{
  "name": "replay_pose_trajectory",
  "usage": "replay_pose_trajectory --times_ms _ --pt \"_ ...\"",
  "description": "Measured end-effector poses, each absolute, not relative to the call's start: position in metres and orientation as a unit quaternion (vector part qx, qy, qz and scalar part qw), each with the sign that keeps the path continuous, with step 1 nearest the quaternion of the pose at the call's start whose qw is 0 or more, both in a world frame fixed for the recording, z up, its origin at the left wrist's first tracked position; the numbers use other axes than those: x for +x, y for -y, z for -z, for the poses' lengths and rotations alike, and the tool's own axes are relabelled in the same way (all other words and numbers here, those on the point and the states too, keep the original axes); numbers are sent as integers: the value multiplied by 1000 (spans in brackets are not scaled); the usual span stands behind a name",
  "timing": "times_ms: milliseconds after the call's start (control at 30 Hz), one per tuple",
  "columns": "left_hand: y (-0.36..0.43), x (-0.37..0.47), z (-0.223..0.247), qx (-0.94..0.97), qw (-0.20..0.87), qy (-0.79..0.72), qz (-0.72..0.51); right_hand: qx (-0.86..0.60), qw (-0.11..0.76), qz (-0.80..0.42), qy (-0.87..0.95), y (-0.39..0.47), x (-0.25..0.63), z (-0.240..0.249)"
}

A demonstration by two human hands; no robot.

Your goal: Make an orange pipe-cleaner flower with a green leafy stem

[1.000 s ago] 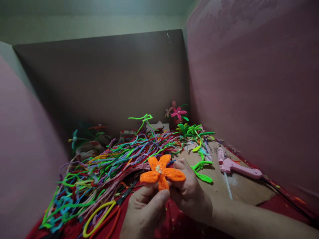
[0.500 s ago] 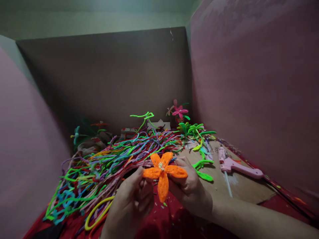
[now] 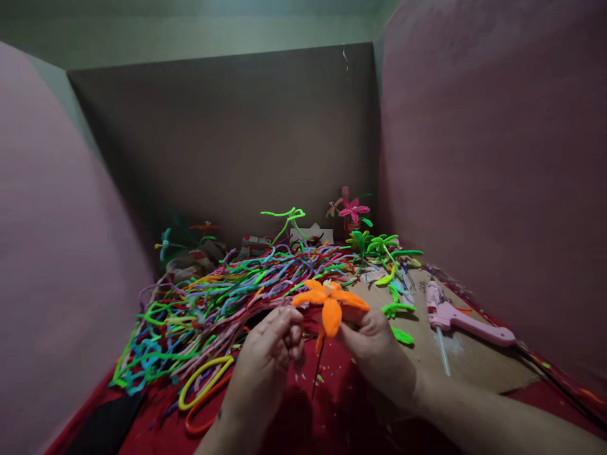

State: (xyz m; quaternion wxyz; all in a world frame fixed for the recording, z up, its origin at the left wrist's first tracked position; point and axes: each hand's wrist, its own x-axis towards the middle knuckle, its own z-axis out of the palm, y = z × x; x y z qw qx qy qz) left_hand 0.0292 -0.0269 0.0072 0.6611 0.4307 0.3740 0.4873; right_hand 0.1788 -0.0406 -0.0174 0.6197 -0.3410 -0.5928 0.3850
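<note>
While the right hand (image 3: pixel 382 360) pinches the orange flower (image 3: pixel 331 316) over red cloth (image 3: pixel 341 385), its petals look joined, its dark stem (image 3: pixel 315 373) leafless, and whether the left hand (image 3: pixel 263 360) grips anything I cannot tell

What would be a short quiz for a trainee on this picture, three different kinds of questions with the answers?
1. Where does the glue gun lie? a) on the cardboard; b) in the left hand; c) among the scissors' loops
2. True or false: the flower held by the right hand is blue.
3. Fill in the blank: the cloth under the left hand is ____.

Key: 1 a; 2 false; 3 red
</note>
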Motion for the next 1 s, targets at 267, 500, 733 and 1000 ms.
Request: replay_pose_trajectory --times_ms 267,500,733,1000 --pt "40 51 22 680 353 -461 -448 -295 605 -603 428 34 179 23" --pt "34 52 32 754 165 -454 -446 -335 631 -550 433 30 176 30" --pt "30 53 24 717 260 -455 -460 -365 612 -485 508 30 174 28" --pt "36 56 16 552 558 -403 -471 -402 600 -399 564 31 177 29"
